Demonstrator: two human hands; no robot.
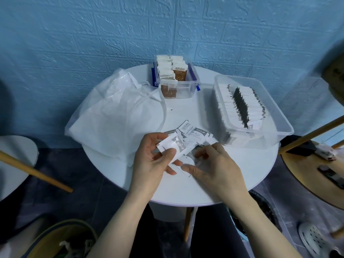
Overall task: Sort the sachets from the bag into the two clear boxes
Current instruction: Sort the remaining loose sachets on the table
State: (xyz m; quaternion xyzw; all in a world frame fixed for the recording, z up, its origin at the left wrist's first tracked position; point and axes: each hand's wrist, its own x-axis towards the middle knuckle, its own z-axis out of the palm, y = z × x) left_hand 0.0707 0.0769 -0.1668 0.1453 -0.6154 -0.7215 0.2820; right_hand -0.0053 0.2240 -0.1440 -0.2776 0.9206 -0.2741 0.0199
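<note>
Presently held: a loose batch of white sachets [183, 144], several gathered at once between both hands above the near part of the round white table [247, 175], with more lying fanned on the tabletop just beyond the fingers. Left hand [154, 159] pinches a flat white packet between thumb and curled fingers; right hand [214, 164] curls round the lower edge of the same bundle, fingers bent (exactly how many packets each hand has cannot be told). Risk noted: with so many slick, thin packets stacked in a loose grip, one or more could likely slide out and drop off the table edge, or the bundle could splay when lifted. Second risk: white packets look alike from the back, so a mixed one could go into the wrong box unless the printed face is checked. Appearance: small flat rectangular paper packets, white with grey and black print, some reading "Sugar". Destinations: large clear box [275, 116] at right, filled with a standing row of white and black packets; smaller clear box [188, 86] at back centre, holding brown and white packets. Source: translucent white bag [111, 118] at left, slumped and apparently near empty.
</note>
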